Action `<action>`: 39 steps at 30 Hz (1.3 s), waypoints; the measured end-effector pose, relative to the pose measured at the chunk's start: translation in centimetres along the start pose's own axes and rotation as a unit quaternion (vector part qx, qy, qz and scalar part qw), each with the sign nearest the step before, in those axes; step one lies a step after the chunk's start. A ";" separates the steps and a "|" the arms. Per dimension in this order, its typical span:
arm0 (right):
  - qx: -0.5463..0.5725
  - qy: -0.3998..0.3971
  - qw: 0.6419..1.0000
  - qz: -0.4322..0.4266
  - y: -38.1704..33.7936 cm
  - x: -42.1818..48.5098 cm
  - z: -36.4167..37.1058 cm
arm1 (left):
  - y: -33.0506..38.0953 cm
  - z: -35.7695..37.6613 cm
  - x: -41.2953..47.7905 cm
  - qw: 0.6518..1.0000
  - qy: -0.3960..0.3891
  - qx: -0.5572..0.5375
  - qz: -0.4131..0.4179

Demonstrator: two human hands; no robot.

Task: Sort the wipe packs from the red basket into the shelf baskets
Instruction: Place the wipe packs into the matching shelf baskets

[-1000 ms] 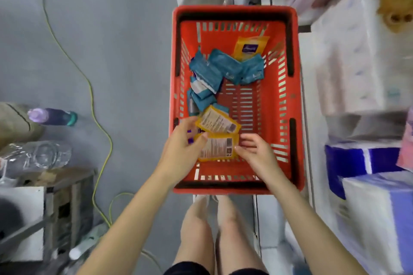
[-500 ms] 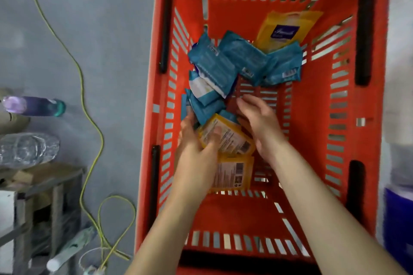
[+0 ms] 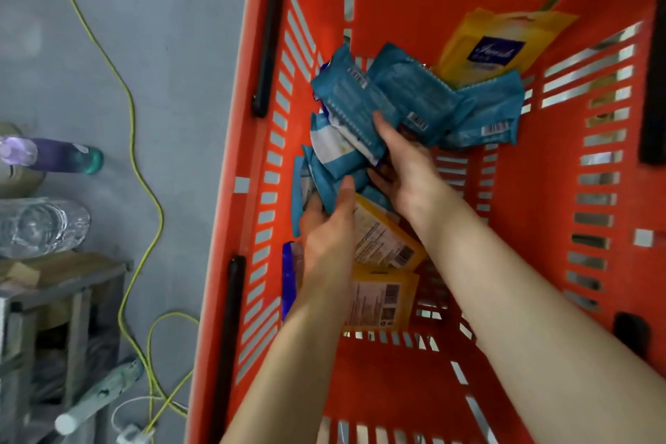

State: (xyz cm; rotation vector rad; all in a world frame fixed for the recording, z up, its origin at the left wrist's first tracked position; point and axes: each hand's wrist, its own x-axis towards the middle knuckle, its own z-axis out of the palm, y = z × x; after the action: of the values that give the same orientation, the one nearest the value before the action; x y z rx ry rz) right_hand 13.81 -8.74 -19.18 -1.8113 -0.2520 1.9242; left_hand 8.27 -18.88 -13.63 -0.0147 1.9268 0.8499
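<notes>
Reaching into the basket (image 3: 540,364), both hands meet at its middle. Nearest lie two yellow packs (image 3: 382,299), barcodes up and overlapping, partly under the left hand (image 3: 328,238). That hand's thumb lies straight against the blue packs (image 3: 407,90); its fingers are buried among them, so its grip cannot be told. The right hand (image 3: 403,162) pinches one blue pack (image 3: 346,97), thumb on top. At least five blue packs show, heaped together. A third yellow pack (image 3: 493,43) leans on the far wall.

The red basket (image 3: 533,213) has bare floor on its right side — room to reach in. On the left the blue packs (image 3: 407,90) pile up, with walls (image 3: 641,29) all round.
</notes>
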 end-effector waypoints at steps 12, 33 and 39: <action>0.043 0.003 0.999 0.018 0.3 -0.4 -3.0 | -0.7 -0.1 -1.1 0.992 0.018 -0.110 0.056; -0.241 0.187 0.869 -0.389 2.7 -16.6 -6.7 | 0.9 -12.3 -10.5 0.961 -0.167 -0.093 0.201; -0.139 0.216 0.843 -0.472 6.6 -34.5 -7.2 | 3.6 -18.2 -16.0 0.916 -0.317 -0.060 0.237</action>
State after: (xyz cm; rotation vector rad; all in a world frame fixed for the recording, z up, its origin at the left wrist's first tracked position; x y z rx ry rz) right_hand 19.63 -31.75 7.66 -1.7208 -1.0714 0.7954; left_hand 0.87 -31.85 5.81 0.6067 1.2671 1.1223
